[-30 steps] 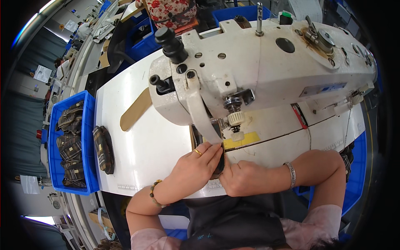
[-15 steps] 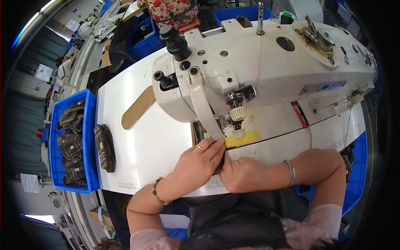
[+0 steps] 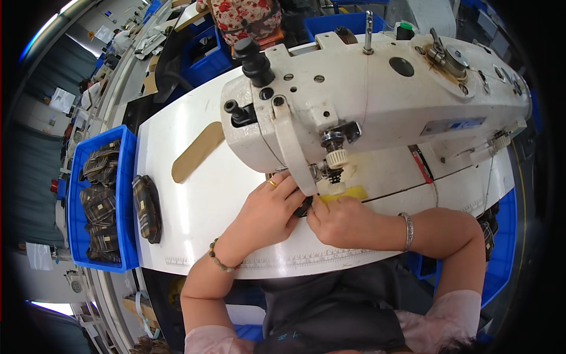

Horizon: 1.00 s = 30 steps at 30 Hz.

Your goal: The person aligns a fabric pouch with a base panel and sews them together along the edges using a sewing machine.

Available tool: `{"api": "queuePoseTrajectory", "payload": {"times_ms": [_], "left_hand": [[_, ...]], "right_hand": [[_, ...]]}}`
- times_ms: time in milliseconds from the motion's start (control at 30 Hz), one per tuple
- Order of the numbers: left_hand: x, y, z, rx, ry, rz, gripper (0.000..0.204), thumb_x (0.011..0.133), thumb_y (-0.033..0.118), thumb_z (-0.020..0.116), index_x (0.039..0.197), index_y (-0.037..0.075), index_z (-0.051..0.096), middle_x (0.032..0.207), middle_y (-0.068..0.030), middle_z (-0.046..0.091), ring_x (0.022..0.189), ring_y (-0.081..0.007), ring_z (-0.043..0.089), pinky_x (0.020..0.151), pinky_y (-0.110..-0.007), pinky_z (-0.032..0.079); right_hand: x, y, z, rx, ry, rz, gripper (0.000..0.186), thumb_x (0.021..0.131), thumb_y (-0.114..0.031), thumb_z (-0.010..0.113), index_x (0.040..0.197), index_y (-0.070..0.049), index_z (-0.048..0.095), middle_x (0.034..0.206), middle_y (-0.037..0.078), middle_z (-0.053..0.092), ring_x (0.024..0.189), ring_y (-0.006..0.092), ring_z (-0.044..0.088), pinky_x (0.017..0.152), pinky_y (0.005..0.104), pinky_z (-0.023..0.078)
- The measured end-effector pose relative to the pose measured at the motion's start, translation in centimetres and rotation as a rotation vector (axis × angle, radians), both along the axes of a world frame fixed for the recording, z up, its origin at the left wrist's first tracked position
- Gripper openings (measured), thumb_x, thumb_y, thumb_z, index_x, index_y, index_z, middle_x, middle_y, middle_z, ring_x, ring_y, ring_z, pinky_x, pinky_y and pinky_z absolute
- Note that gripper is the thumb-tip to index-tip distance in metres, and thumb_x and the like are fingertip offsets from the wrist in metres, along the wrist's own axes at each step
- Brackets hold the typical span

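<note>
A white sewing machine (image 3: 354,88) stands over the table. Below its needle area, a small dark fabric piece (image 3: 304,206) shows between my hands; most of it is hidden by fingers and the machine head. My left hand (image 3: 266,211), with a ring, lies over the fabric's left side, its fingers close together and reaching under the machine's pale lever (image 3: 290,150). My right hand (image 3: 342,223) is curled, thumb and forefinger pinching at the fabric's right edge. A yellow strip (image 3: 352,193) lies on the machine bed just beyond my right hand.
On the left, a blue bin (image 3: 133,206) holds several plaid fabric pieces; a rolled plaid piece (image 3: 147,208) lies beside it. A brown oblong template (image 3: 197,153) lies on the white table (image 3: 188,218). Red-handled snippers (image 3: 422,165) sit on the right. Another person (image 3: 244,17) sits beyond the machine.
Both hands have moved away from me, toward the needle, along with the dark fabric. The table's front ruler strip now shows below them. Fingers stay closed.
</note>
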<state>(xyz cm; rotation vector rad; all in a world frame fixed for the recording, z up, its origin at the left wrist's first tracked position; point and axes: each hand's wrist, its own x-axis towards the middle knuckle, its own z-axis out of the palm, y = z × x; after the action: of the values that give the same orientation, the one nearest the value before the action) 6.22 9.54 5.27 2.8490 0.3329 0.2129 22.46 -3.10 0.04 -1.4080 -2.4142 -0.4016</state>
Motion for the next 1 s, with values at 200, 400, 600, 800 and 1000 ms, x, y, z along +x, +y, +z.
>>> {"api": "queuePoseTrajectory", "payload": {"times_ms": [200, 400, 600, 800, 1000], "left_hand": [[-0.9, 1.1, 0.3, -0.185, -0.051, -0.127, 0.046, 0.069, 0.003, 0.078, 0.113, -0.001, 0.068, 0.119, -0.0139, 0.067, 0.115, -0.0343, 0.062, 0.094, -0.041, 0.052], [-0.5, 0.9, -0.2, -0.089, -0.097, -0.157, 0.036, 0.07, 0.004, 0.077, 0.106, 0.001, 0.07, 0.11, -0.0096, 0.07, 0.108, -0.032, 0.064, 0.089, -0.04, 0.055], [-0.7, 0.5, -1.0, -0.05, -0.108, -0.126, 0.036, 0.069, 0.002, 0.075, 0.105, 0.002, 0.071, 0.11, -0.0088, 0.071, 0.106, -0.0305, 0.065, 0.085, -0.037, 0.056], [-0.7, 0.4, -0.8, -0.049, -0.088, -0.112, 0.04, 0.066, -0.001, 0.074, 0.106, 0.002, 0.071, 0.111, -0.0087, 0.071, 0.105, -0.0297, 0.066, 0.084, -0.036, 0.057], [-0.3, 1.0, -1.2, -0.03, -0.13, -0.11, 0.037, 0.068, -0.003, 0.071, 0.104, 0.003, 0.072, 0.108, -0.008, 0.071, 0.1, -0.0286, 0.067, 0.081, -0.037, 0.057]], "right_hand": [[-0.2, -0.3, 0.0, 0.134, -0.02, 0.08, 0.019, 0.072, -0.014, 0.063, 0.072, 0.004, 0.065, 0.085, 0.032, 0.068, 0.049, 0.0176, 0.062, 0.039, 0.0283, 0.045], [-0.2, -0.6, 0.1, 0.123, 0.01, 0.122, 0.021, 0.073, -0.015, 0.063, 0.074, 0.006, 0.067, 0.085, 0.033, 0.068, 0.053, 0.0183, 0.064, 0.042, 0.0279, 0.047], [-0.3, -0.9, 0.2, 0.096, -0.069, 0.069, 0.021, 0.077, -0.015, 0.062, 0.087, 0.002, 0.07, 0.088, 0.02, 0.071, 0.06, 0.0152, 0.064, 0.049, 0.0251, 0.047], [-0.3, -1.0, 0.4, 0.073, -0.072, 0.078, 0.02, 0.077, -0.013, 0.063, 0.087, 0.002, 0.07, 0.087, 0.021, 0.071, 0.061, 0.0147, 0.065, 0.047, 0.0251, 0.048], [-0.3, -0.1, -0.7, 0.126, 0.013, 0.096, 0.021, 0.071, -0.013, 0.063, 0.077, 0.006, 0.067, 0.086, 0.031, 0.069, 0.05, 0.0183, 0.063, 0.04, 0.0293, 0.047]]}}
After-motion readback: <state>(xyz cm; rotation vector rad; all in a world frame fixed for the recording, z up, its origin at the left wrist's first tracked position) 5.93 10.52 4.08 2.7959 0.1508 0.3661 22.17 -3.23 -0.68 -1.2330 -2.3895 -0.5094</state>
